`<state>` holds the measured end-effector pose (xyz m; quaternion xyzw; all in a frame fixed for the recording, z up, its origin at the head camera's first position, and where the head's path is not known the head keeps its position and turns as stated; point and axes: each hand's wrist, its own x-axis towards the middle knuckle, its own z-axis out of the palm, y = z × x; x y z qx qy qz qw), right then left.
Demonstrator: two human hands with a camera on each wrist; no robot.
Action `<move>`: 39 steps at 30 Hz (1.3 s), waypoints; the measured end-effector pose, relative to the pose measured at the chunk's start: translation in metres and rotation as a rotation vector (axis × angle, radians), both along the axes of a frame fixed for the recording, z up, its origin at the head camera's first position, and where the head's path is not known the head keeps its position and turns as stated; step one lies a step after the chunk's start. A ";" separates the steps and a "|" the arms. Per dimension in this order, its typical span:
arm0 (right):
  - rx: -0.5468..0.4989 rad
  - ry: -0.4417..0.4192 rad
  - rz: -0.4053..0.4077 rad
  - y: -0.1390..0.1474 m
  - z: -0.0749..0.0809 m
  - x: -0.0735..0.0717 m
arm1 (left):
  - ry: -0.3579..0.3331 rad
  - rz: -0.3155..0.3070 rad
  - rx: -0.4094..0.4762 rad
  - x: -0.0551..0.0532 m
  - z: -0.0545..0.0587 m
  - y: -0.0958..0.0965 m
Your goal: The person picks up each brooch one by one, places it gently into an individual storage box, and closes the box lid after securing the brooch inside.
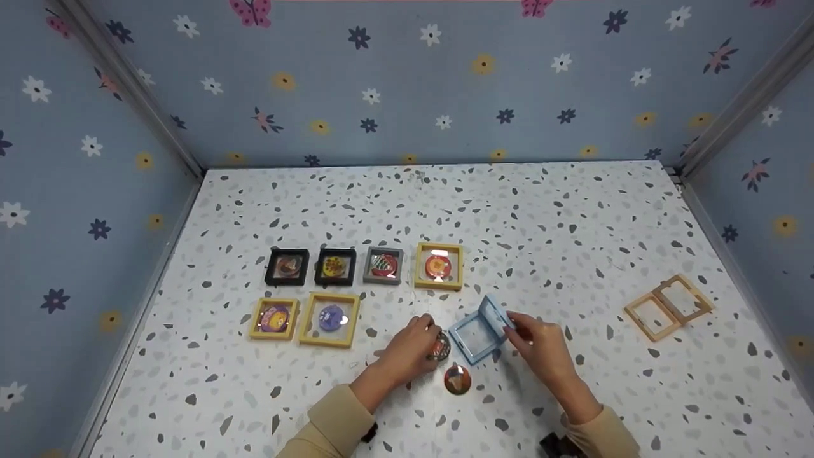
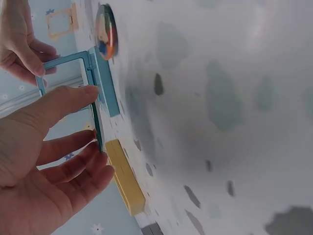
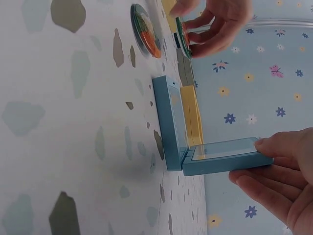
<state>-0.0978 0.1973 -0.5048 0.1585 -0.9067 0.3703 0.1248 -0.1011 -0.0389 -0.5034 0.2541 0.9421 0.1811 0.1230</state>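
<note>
My left hand [image 1: 407, 348] pinches a round badge [image 1: 441, 347] between thumb and fingers. In the left wrist view this badge [image 2: 98, 125] is seen edge-on, held off the table. A hinged light-blue display frame [image 1: 469, 341] stands open just to the right of it. My right hand [image 1: 545, 348] grips the raised lid [image 3: 227, 155] of that frame between thumb and fingers, while its base [image 3: 168, 122] rests on the table. Another round badge [image 1: 458, 380], with a picture in orange and dark tones, lies on the table below the blue frame, touched by neither hand.
To the left, two rows hold framed badges: black frames [image 1: 287, 280], a grey frame [image 1: 382, 280] and several yellow frames [image 1: 439, 285]. At far right an open tan frame [image 1: 668, 307] lies on the speckled table [image 1: 559, 210]. Flowered walls [image 1: 407, 83] enclose the table's back and sides.
</note>
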 end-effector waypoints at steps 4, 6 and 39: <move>0.002 0.002 0.003 0.001 0.000 -0.001 | -0.008 0.000 0.020 -0.008 0.002 0.012; 0.004 -0.004 0.002 0.001 0.000 -0.001 | -0.019 0.004 0.032 -0.012 0.003 0.017; 0.028 -0.065 -0.026 -0.001 0.001 0.000 | 0.001 -0.008 -0.006 -0.031 -0.009 0.067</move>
